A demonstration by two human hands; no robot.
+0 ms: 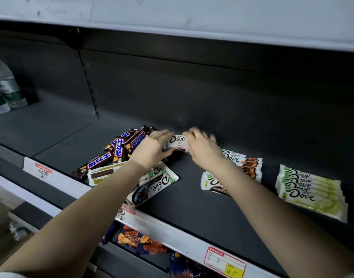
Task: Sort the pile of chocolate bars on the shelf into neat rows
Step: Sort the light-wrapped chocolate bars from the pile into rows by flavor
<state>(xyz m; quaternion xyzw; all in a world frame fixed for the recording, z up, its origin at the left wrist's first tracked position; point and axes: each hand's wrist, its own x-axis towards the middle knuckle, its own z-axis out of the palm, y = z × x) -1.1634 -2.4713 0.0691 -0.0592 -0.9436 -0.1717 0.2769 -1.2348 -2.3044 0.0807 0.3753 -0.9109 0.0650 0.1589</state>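
Observation:
A white and pink Dove bar (177, 143) is held above the dark shelf (202, 201) between both hands. My left hand (152, 147) pinches its left end and my right hand (202, 149) grips its right end. To the left lies a loose pile of brown Snickers bars (116, 151) mixed with white Dove bars (158, 185). Right of my hands sit a neat row of orange Dove bars (246, 163), a dark Dove bar (214, 183) partly under my right forearm, and a row of green Dove bars (306, 189).
Water bottles (3, 87) stand at the far left of the shelf. Price labels (225, 259) line the shelf's front rail. Snack bags (140, 239) fill the shelf below. An upper shelf (192, 15) overhangs the work area.

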